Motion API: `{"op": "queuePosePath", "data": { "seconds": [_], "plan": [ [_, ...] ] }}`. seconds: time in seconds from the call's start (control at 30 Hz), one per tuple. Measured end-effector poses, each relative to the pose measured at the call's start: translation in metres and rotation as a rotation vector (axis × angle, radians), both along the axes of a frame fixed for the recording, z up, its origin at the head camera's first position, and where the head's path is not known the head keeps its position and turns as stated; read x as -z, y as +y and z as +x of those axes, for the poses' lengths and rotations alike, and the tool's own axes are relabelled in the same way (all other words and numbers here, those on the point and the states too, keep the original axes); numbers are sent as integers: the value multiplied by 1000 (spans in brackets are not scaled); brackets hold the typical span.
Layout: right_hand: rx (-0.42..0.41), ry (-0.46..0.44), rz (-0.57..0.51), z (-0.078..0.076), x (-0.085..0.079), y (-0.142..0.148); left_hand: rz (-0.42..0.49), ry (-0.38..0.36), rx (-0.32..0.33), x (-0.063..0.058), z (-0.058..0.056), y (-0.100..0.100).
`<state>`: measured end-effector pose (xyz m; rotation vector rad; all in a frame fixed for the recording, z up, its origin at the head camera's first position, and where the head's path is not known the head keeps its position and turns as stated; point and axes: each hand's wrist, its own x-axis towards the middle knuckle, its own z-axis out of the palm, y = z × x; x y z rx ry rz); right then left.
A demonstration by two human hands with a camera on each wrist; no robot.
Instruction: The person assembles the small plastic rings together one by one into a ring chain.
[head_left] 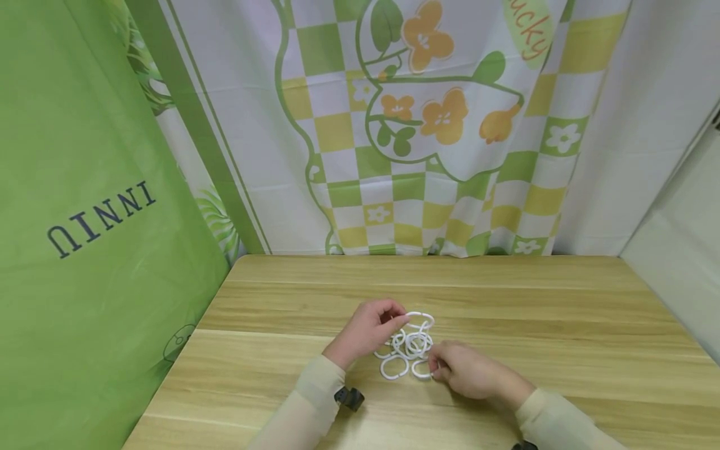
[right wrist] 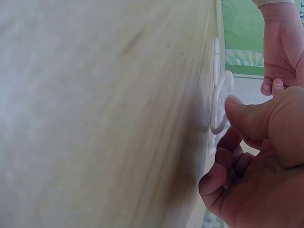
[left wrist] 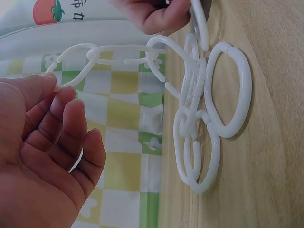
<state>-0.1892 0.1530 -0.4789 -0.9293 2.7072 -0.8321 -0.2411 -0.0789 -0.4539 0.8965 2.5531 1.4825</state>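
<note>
Several white plastic curtain rings, ovals with a small gap, lie in a loose heap between my hands; some are linked. My left hand (head_left: 365, 328) is at the far left of the heap. Its thumb and fingertips pinch one ring (left wrist: 83, 76), raised off the table, with other linked rings (left wrist: 126, 47) trailing from it to the heap. At the near right, my right hand (head_left: 471, 371) pinches a ring (right wrist: 214, 111) between thumb and index finger, close to the tabletop. A ring (head_left: 383, 369) lies flat at the heap's near left. Overlap hides which rings in the middle are joined.
The wood-grain table (head_left: 562, 325) extends around the heap on all sides. A patterned curtain (head_left: 337, 131) hangs behind its far edge, and a green cloth (head_left: 112, 312) hangs along the left. A pale wall or sheet (head_left: 680, 262) stands at the right.
</note>
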Motion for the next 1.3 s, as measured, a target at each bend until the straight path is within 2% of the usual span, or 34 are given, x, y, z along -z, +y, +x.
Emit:
{"op": "queuePosePath", "data": {
  "seconds": [0.17,0.37,0.73,0.87,1.07,1.2,1.3],
  "plan": [
    [32,53,-31,2,-3,0,-9,-4,0,0,0,0],
    [84,57,-73,1,-4,0,-7,7,10,1,-1,0],
    [117,-2,-152,-5,-3,3,-10,7,16,0,-1,1],
    [136,-81,-231,-5,-6,4,-18,23,21,0,-1,2],
    [214,-196,-321,-2,-14,7,-27,40,22,4,-2,3],
    [245,-210,-368,-1,-24,11,-31,42,15,4,-1,3],
    [233,-136,-353,-3,-33,14,-35,42,17,3,0,4]
  ]
}}
